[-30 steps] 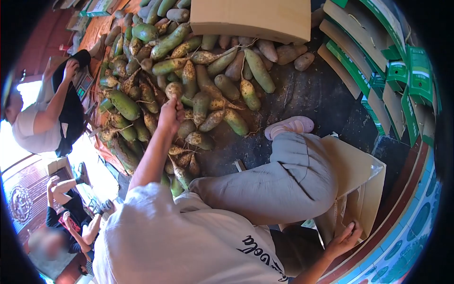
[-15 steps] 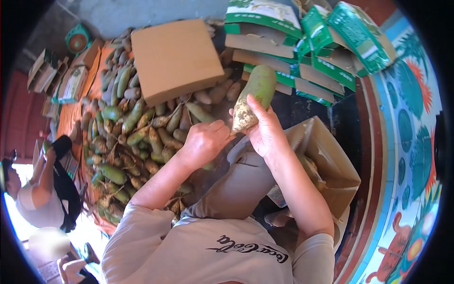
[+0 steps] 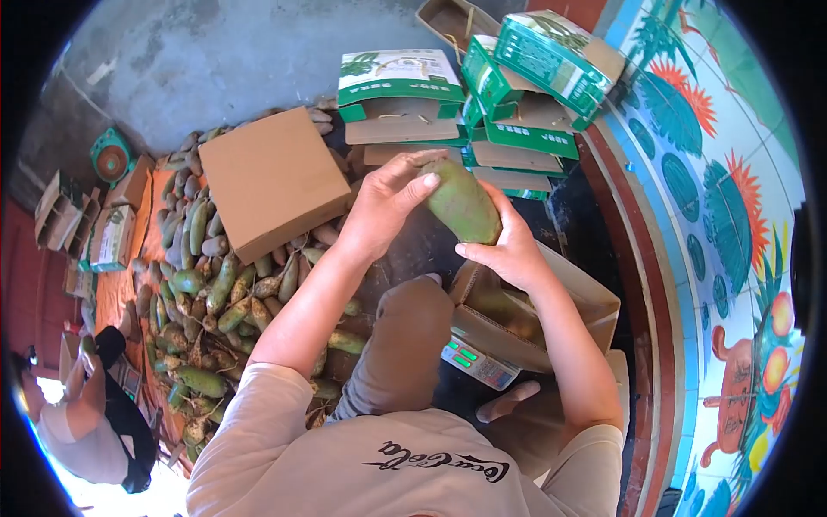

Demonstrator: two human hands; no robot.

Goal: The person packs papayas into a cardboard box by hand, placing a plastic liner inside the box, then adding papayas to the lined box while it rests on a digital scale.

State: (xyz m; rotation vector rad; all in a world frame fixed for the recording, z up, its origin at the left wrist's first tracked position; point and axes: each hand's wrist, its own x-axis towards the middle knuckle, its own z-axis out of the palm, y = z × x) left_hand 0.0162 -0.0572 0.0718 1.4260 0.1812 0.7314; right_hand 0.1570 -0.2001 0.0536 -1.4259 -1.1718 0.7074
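Observation:
A thick green radish (image 3: 463,205) is held slantwise in the air in front of me. My left hand (image 3: 388,200) is closed on its upper left end, with the thumb lying along the top. My right hand (image 3: 510,246) grips the lower right end, thumb underneath and fingers behind. Below my right forearm stands an open cardboard box (image 3: 587,329); its contents are mostly hidden. Beside that box, a scale (image 3: 482,365) shows lit green digits. To my left spreads a large pile of radishes (image 3: 202,381), many with dirt and roots on them.
A closed brown carton (image 3: 276,185) rests on the pile. Green and white gift boxes (image 3: 401,82) are stacked ahead, beside a painted wall (image 3: 689,172). At far left another person (image 3: 82,422) holds something green. A green fan-like device (image 3: 112,157) stands by the back wall.
The radish has been turned, and its pale, dirty tip no longer shows. My left hand has gone from pinching at that tip to holding the radish's upper end. The view has swung right.

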